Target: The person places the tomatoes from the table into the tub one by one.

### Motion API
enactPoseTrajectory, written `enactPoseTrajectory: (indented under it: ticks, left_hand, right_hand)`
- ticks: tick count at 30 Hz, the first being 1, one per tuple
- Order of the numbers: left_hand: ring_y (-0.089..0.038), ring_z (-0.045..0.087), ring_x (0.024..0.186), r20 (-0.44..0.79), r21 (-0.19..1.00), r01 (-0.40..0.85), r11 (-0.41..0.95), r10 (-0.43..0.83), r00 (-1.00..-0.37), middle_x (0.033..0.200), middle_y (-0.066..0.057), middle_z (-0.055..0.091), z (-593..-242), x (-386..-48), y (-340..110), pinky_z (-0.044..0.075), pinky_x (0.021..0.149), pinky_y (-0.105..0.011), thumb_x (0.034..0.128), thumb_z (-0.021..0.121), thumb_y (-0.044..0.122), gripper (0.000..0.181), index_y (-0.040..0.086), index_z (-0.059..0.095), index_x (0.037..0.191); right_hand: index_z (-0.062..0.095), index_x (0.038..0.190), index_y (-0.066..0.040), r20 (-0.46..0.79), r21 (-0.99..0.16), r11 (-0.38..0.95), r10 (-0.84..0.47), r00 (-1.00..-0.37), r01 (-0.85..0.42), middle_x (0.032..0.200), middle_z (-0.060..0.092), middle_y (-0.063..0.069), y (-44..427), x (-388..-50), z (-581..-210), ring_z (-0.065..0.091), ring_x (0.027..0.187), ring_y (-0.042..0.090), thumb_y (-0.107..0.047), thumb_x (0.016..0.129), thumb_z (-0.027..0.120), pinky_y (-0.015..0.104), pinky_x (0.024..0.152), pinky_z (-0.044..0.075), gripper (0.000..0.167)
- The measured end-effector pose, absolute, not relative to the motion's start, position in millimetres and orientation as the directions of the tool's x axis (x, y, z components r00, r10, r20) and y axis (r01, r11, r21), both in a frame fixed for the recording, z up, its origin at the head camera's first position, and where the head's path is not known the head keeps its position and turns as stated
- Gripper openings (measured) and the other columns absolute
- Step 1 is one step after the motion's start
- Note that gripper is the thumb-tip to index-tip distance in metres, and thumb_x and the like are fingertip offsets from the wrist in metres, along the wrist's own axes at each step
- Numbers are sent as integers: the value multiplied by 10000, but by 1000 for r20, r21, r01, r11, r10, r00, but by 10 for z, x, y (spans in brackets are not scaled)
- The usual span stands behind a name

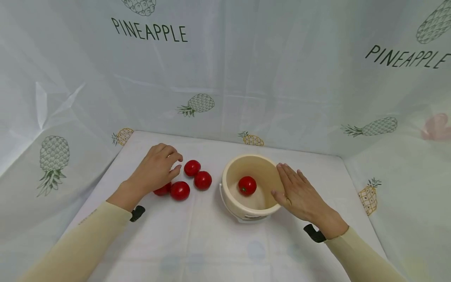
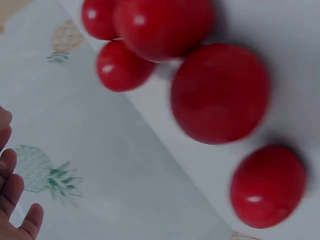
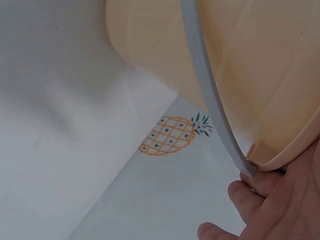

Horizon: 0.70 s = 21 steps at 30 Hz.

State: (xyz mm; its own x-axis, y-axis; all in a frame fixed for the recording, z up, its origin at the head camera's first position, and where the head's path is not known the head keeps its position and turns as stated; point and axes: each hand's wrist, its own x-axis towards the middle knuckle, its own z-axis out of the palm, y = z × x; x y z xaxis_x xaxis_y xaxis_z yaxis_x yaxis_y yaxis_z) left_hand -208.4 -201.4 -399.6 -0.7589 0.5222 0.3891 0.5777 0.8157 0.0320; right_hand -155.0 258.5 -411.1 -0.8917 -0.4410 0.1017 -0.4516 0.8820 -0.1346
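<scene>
My left hand [image 1: 155, 167], its fingers loosely bent and holding nothing, is over a group of red tomatoes on the left of the table. In the head view, one tomato [image 1: 180, 190] lies just below the hand, and another [image 1: 162, 190] is partly hidden by it. Two more, a tomato [image 1: 192, 168] and its neighbour [image 1: 202, 180], lie right of the fingertips. Several tomatoes [image 2: 220, 95] fill the left wrist view, apart from the fingers. A cream bucket [image 1: 230, 199] stands upright with one tomato [image 1: 247, 185] inside. Its right rim is touched by my right hand [image 1: 299, 194], fingers mostly straight.
The bucket's pale handle [image 3: 207, 85] hangs down its outside. A white cover [image 1: 218, 250] lies over the table. Behind and at the sides hangs a pineapple-printed sheet [image 1: 282, 86].
</scene>
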Motion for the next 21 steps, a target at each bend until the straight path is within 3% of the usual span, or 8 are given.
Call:
enactPoseTrajectory:
  ticks: [4, 11, 21]
  left_hand:
    - [-341, 561, 1150, 380, -3, 574, 819, 532, -757, 1135, -118, 655, -4168, -2064, -2262, 427, 1097, -547, 913, 785, 193, 242, 85, 721, 1120]
    - [-386, 503, 1237, 247, -36, 487, 873, 480, -842, 1246, -156, 619, -4300, -2002, -2799, 368, 1123, -592, 876, 798, 214, 390, 72, 697, 1226]
    - [-468, 440, 1295, 99, -51, 385, 922, 388, -916, 1340, -246, 568, -4338, -1941, -3279, 350, 1100, -697, 835, 851, 338, 660, 28, 621, 1370]
  right_hand:
    - [287, 1617, 72, 111, -132, 882, -441, -891, -453, 1687, 316, 252, 2580, -1545, -4111, 297, 1575, 426, -475, 1078, 466, 664, 1242, 242, 789]
    - [303, 1610, 73, 139, -134, 873, -453, -881, -469, 1676, 337, 258, 2562, -1543, -4117, 317, 1561, 441, -463, 1078, 475, 670, 1230, 259, 774]
    - [271, 1628, 57, 99, -134, 886, -434, -896, -444, 1700, 298, 239, 2584, -1543, -4116, 283, 1584, 416, -494, 1079, 464, 656, 1250, 233, 801]
